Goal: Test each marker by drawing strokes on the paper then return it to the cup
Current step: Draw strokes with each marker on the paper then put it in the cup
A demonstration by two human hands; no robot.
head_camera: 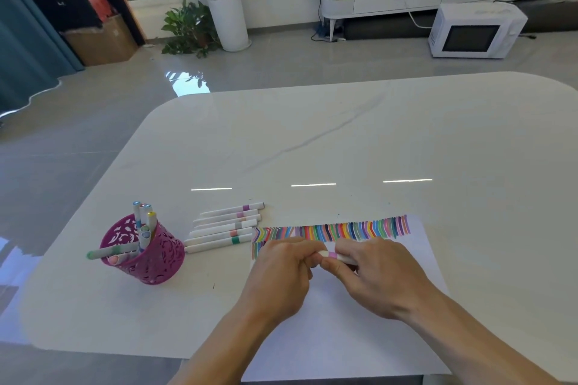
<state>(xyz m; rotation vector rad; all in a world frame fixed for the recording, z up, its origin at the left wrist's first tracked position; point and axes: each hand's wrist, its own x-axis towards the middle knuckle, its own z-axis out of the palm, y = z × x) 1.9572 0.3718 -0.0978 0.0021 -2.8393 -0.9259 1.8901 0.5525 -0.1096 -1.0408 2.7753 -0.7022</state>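
Two bare forearms reach up from the bottom edge and meet over a white sheet of paper [359, 328] that lies on the near part of a glossy white marble-look table [312, 141]. Both hands grip one white marker with a pink band [333, 255], held level just above the paper. The left hand [281, 272] has its fingers curled tight around the marker's left end, which is hidden inside the fist. The right hand [375, 275] pinches the marker's other part between thumb and forefinger, the remaining fingers folded close; only a short white and pink stretch shows between the two hands. Whether the cap is on or off cannot be told.

Along the far edge of the paper runs a dense row of short coloured strokes [344, 230], with a second row beginning at the left, partly behind the left hand.

To the left of the paper, six white markers with coloured bands [225, 226] lie side by side on the table, nearly parallel. Further left stands a magenta perforated metal cup [153, 256] holding several more markers [144, 222], some upright and one leaning far out over the rim to the left.
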